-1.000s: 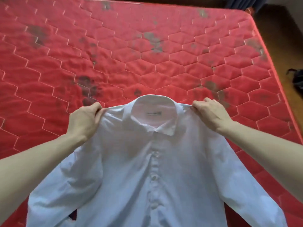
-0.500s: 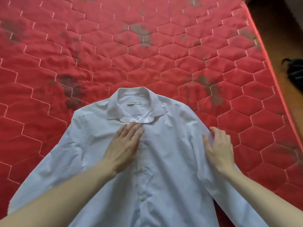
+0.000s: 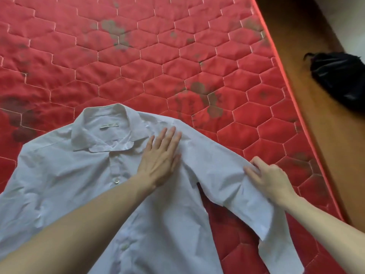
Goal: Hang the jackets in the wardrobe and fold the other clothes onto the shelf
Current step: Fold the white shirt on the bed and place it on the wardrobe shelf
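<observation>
Right now your white shirt point(image 3: 79, 184) lies front-up on the red quilted mattress point(image 3: 138, 66), collar point(image 3: 106, 131) toward the far side and the buttoned placket running back toward you. Your left hand point(image 3: 161, 159) lies flat on the chest just beside the collar, at the root of the sleeve, fingers point(image 3: 167, 135) straight and spread, pressing the cloth down. Your right hand point(image 3: 270, 180) has its fingers curled into the sleeve point(image 3: 227, 175), pinching a bunch of fabric about midway along it (the cloth puckers into folds right under your grip). From there the sleeve runs on toward you, its cuff end lying on the mattress near the lower edge of view. The shirt's other sleeve spreads out to the left. Dark stains point(image 3: 199, 89) mark the mattress beyond the collar. On the wooden floor point(image 3: 316, 145) beside the bed sits a black bag point(image 3: 339, 76), well apart from the shirt.
</observation>
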Demonstrator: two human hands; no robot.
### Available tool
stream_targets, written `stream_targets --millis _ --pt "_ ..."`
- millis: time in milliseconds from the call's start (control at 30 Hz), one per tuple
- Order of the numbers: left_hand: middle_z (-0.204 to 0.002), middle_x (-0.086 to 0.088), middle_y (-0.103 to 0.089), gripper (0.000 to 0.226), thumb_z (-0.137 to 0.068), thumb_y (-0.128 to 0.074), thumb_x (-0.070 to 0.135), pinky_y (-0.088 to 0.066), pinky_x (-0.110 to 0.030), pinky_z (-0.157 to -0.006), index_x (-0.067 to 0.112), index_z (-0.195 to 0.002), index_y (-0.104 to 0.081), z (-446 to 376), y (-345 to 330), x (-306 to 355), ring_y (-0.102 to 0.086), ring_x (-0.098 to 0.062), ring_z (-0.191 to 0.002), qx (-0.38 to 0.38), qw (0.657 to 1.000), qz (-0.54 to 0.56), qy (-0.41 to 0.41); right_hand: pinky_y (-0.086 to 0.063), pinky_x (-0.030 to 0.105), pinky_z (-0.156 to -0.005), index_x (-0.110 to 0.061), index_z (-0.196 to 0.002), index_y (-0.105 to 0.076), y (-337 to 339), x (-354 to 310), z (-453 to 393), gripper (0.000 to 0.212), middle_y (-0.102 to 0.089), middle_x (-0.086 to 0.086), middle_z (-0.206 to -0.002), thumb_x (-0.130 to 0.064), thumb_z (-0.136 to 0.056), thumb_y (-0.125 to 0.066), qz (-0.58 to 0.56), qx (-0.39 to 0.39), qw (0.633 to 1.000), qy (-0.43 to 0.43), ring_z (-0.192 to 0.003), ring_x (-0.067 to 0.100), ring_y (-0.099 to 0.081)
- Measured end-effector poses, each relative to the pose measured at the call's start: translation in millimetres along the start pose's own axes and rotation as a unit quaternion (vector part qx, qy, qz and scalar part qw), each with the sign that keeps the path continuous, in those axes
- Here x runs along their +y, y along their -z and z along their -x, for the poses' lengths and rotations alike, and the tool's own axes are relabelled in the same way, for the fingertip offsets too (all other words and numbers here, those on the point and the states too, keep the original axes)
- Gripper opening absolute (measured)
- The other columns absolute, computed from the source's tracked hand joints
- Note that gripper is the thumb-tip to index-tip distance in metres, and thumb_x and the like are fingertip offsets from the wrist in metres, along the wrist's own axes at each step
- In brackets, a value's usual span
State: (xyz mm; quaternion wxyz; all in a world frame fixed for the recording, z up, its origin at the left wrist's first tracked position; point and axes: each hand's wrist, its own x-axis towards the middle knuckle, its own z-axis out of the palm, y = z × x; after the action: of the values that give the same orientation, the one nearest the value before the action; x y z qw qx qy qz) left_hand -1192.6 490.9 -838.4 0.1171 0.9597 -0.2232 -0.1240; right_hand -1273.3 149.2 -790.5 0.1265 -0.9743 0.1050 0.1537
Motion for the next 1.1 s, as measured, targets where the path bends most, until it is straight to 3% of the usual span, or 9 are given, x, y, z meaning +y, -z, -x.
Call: stream_targets --millis 167,333,467,567,667,733,833,967,1100 --pt "-0.175 -0.004 0.01 0.085 -0.091 -0.006 0.07 -0.005 -0.073 -0.12 0.032 -0.167 0.0 -15.6 -13.4 -15.2 0.009 -0.032 -0.161 -0.106 0.991 -0.081 0.009 -0.051 0.044 -0.068 -0.025 -0.092 -0.059 56.6 17.9 -79.4 0.029 -0.068 0.001 -0.072 -0.053 -0.092 -0.067 -0.001 0.018 0.999 0.045 -0.077 0.037 -0.066" --pt "-0.168 -0.023 -0.026 0.079 -0.099 -0.026 0.063 -0.015 -0.069 -0.121 0.013 -0.16 -0.035 -21.2 -14.4 4.5 -0.023 -0.043 -0.156 -0.01 0.994 -0.113 -0.008 -0.052 0.041 -0.086 -0.033 -0.094 -0.069 51.7 71.9 -82.0 0.022 -0.074 -0.009 -0.092 -0.054 -0.095 -0.064 -0.145 -0.064 0.986 -0.049 -0.092 0.016 -0.067" --pt "-0.17 -0.016 -0.027 0.068 -0.103 -0.031 0.047 -0.019 -0.058 -0.125 0.013 -0.162 -0.033 -40.5 -18.3 45.9 -0.025 -0.035 -0.157 0.048 0.99 -0.074 -0.112 -0.043 0.03 -0.083 -0.019 -0.081 -0.075 49.4 104.3 -68.3 0.023 -0.07 -0.01 -0.076 -0.021 -0.1 -0.062 -0.349 -0.147 0.918 -0.118 -0.083 0.014 -0.06" --pt "-0.171 -0.011 -0.026 0.068 -0.102 -0.033 0.05 -0.019 -0.062 -0.124 0.021 -0.164 -0.029 -53.1 -33.2 72.4 -0.022 -0.035 -0.158 -0.002 0.985 -0.074 -0.158 -0.041 0.033 -0.084 -0.006 -0.086 -0.067 58.4 108.5 -65.7 0.022 -0.065 0.005 -0.084 -0.025 -0.094 -0.074 -0.372 -0.248 0.887 -0.112 -0.084 0.017 -0.057" --pt "-0.175 -0.005 -0.013 0.074 -0.101 -0.029 0.063 -0.01 -0.074 -0.12 0.03 -0.166 -0.015 -60.0 -42.2 84.8 -0.011 -0.04 -0.16 -0.041 0.99 -0.081 -0.106 -0.041 0.022 -0.064 -0.003 -0.084 -0.061 82.4 113.6 -81.4 0.04 -0.056 0.0 -0.075 -0.039 -0.098 -0.07 -0.26 -0.227 0.937 -0.046 -0.071 0.012 -0.052" --pt "-0.176 -0.003 -0.001 0.08 -0.098 -0.028 0.073 -0.002 -0.077 -0.117 0.037 -0.166 -0.007 -64.1 -43.7 91.1 -0.001 -0.042 -0.16 -0.041 0.993 -0.085 -0.07 -0.039 0.026 -0.058 -0.012 -0.079 -0.066 106.3 108.6 -98.2 0.042 -0.055 -0.01 -0.064 -0.052 -0.092 -0.071 -0.134 -0.18 0.974 0.028 -0.063 0.01 -0.05" --pt "-0.175 -0.001 0.014 0.084 -0.093 -0.025 0.08 0.007 -0.076 -0.116 0.043 -0.164 0.0 -69.7 -41.5 99.6 0.013 -0.039 -0.159 -0.035 0.996 -0.074 -0.023 -0.044 0.02 -0.065 -0.028 -0.084 -0.073 136.1 110.9 -118.4 0.031 -0.067 -0.019 -0.071 -0.059 -0.081 -0.081 -0.109 -0.197 0.974 0.029 -0.067 -0.002 -0.06" --pt "-0.175 0.0 0.014 0.084 -0.093 -0.022 0.081 0.005 -0.077 -0.117 0.042 -0.165 -0.002 -70.2 -42.9 104.8 0.012 -0.039 -0.159 -0.029 0.996 -0.079 -0.008 -0.041 0.032 -0.065 -0.026 -0.073 -0.071 142.9 147.8 -122.8 0.026 -0.06 -0.007 -0.07 -0.048 -0.075 -0.084 -0.011 -0.258 0.966 -0.009 -0.069 0.018 -0.055" --pt "-0.176 -0.005 0.004 0.083 -0.095 -0.028 0.077 0.003 -0.073 -0.12 0.037 -0.166 -0.011 -71.5 -48.1 105.6 0.009 -0.038 -0.16 -0.007 0.997 -0.07 -0.018 -0.042 0.037 -0.075 -0.027 -0.09 -0.071 134.2 188.6 -131.2 0.012 -0.071 -0.002 -0.091 -0.038 -0.085 -0.074 0.054 -0.083 0.995 -0.025 -0.086 0.023 -0.061"
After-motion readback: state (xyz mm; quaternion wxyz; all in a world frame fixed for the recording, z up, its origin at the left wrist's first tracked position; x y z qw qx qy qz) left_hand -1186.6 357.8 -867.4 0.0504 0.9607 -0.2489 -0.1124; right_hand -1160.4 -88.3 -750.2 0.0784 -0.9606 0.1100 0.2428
